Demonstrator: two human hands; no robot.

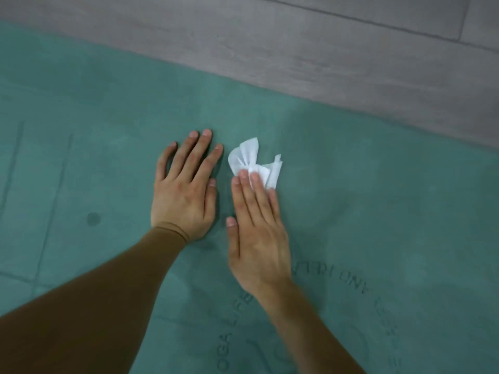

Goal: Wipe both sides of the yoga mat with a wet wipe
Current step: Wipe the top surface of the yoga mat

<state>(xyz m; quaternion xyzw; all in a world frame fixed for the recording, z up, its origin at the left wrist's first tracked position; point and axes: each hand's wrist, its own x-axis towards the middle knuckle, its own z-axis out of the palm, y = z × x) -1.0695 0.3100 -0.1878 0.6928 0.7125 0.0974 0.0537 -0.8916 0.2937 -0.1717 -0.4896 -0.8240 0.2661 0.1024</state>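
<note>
1 mat (pixel 351 211), 1 wipe (pixel 256 163), 2 hands, flat.
Left hand (pixel 186 190) spread on mat; right hand (pixel 256 233) straight fingers press crumpled wipe near far edge. Mat print partly cut off.

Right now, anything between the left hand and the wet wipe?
No. In the head view only a narrow strip of bare yoga mat separates the left hand from the wet wipe, which the right hand presses flat.

A grey wood-grain plank floor (pixel 337 58) with thin dark seams fills the top and right of the view.
</note>
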